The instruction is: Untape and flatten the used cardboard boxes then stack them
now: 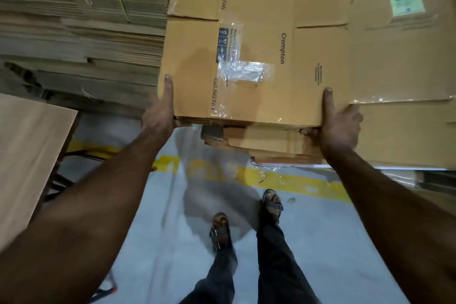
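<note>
Both hands grip the near edge of a flattened box (246, 69) (printed "Crompton" and "CEILING FAN"), thumbs on top, fingers curled beneath: left hand (160, 111) at its left corner, right hand (339, 126) further right. It lies atop a stack (271, 143) of flat cartons. A taller bundle (81, 20) stands to the left.

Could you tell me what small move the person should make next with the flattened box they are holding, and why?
Probably slide the flattened brown Crompton cardboard box forward and let go. The left hand and right hand grip its near edge, and it already lies on the brown stack of flattened boxes, overhanging the near edge slightly.
</note>
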{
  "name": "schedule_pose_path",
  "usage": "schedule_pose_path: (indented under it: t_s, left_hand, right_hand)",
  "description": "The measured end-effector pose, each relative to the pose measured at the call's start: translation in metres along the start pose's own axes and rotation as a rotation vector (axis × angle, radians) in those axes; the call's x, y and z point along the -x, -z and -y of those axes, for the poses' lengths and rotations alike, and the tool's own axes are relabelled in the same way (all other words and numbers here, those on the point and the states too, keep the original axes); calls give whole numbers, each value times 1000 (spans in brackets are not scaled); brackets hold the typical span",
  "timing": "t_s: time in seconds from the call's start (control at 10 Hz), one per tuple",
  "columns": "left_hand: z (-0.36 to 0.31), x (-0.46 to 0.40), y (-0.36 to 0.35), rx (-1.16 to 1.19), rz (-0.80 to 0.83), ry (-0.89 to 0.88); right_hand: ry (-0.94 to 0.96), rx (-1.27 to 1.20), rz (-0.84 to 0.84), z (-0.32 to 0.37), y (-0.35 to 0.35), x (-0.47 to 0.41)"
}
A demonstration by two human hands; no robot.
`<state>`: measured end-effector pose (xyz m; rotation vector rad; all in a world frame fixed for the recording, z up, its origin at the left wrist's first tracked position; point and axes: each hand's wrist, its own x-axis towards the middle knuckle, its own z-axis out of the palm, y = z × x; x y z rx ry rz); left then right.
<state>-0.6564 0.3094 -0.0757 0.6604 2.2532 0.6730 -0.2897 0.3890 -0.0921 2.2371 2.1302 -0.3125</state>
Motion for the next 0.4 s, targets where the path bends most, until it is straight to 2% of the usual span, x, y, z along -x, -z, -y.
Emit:
schedule_pose_path:
  t_s: [0.1,0.2,0.3,0.4]
  left_hand:
    - [1,-1,-3,-140,-69,3]
    - [0,7,-4,-467,-43,-139]
    - [3,24,-2,-783,-76,-193]
    - [-8,42,-4,-802,-82,-147]
  right_hand:
    - [16,45,37,1,-1,-1]
    - [30,83,62,-1,2,-4]
    - [-32,15,107,7,17,3]
    - [-21,-38,89,21,22,21]
